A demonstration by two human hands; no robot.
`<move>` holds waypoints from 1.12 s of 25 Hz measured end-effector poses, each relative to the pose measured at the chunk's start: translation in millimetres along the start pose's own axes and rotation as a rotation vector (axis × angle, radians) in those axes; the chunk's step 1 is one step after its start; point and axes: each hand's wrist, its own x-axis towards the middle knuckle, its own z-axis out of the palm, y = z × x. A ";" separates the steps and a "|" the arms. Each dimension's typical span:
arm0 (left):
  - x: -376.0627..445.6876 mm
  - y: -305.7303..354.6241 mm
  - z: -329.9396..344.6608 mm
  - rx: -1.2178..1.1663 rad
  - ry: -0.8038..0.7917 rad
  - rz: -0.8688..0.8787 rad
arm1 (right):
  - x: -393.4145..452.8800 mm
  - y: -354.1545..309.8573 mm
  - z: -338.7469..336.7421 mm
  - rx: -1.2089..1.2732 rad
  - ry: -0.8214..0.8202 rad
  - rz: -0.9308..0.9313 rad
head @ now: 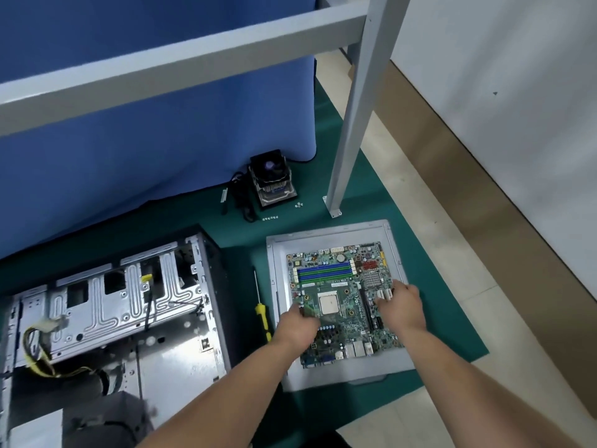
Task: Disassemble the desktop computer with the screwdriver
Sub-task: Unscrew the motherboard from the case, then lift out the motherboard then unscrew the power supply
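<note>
On the green mat: everything lies here.
Computer case (106, 318): opened, left.
Side panel (339, 376): right, carrying motherboard (342, 299).
Left hand (298, 324): grip curled on board's left edge.
Right hand (402, 307): fingers resting on board's right side.
Screwdriver (262, 313): between case and panel.

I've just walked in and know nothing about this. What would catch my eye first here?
Most striking is the green motherboard, lying on a grey case panel on the green mat, with the left hand and the right hand resting on it. Left of the panel lies a yellow-handled screwdriver, and further left stands the opened computer case. A cooler fan sits further back.
</note>
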 end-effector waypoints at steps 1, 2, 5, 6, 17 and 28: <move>-1.2 -4.1 3.4 0.123 0.022 0.082 | -3.7 1.0 1.3 -0.080 0.047 -0.034; -1.8 -7.5 6.5 0.241 0.050 0.176 | -8.2 1.2 2.9 -0.142 0.098 -0.086; 5.6 -7.1 12.1 0.700 -0.011 0.419 | -21.5 -3.6 12.1 -0.246 0.084 -0.330; 9.4 -5.7 12.6 0.868 -0.054 0.445 | -23.9 -4.8 17.1 -0.315 0.035 -0.400; 24.4 -10.3 17.7 1.395 -0.138 0.340 | -16.4 -5.1 32.2 -0.547 -0.020 -0.409; -24.8 5.2 -46.6 1.213 0.068 0.747 | -32.4 -11.3 8.1 -0.444 -0.179 -0.372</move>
